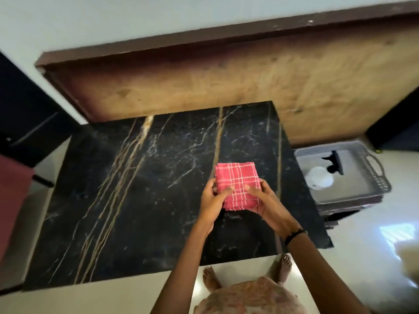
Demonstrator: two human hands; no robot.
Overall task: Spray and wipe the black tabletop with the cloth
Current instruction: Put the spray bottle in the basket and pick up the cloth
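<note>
While both hands — left hand (212,197), right hand (264,200) — grip the folded red checked cloth (238,184) by its sides, it hovers above the black marble worktop's (136,189) right half.

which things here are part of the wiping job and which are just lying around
In the job: red checked cloth, folded, held by left hand and right hand; black tabletop; probably the white item with a black top in the grey basket.

Lying about: wooden board, dark red fabric.
</note>
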